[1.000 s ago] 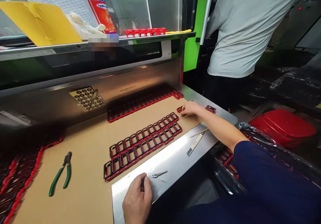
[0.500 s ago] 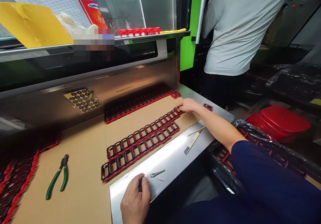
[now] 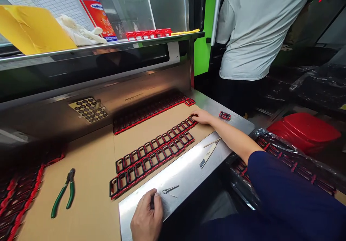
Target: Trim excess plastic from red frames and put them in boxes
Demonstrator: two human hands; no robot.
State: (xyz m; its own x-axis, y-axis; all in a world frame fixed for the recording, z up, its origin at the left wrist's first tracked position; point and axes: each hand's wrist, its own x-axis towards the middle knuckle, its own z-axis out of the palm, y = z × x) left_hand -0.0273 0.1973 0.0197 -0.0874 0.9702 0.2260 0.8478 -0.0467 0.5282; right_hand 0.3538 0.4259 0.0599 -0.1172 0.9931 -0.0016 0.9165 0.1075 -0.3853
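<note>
Resting curled on the steel edge [image 3: 189, 169], the left hand [image 3: 147, 217] pinches a small dark tool. The right hand [image 3: 202, 116] grips a frame at the end of the frame rows [image 3: 154, 151]. Pliers [image 3: 63, 194] lie well left; a loose frame [image 3: 225, 115] sits just right.

Glossy black-and-red plastic frames [image 3: 154, 151] lie on matt brown cardboard [image 3: 89, 183] beside brushed steel plate [image 3: 186, 169].

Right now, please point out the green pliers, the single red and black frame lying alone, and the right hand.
green pliers [image 3: 64, 194], head view, on the handles.
single frame [image 3: 224, 115], head view, on its middle.
right hand [image 3: 202, 116], head view, on the back of the hand.
</note>
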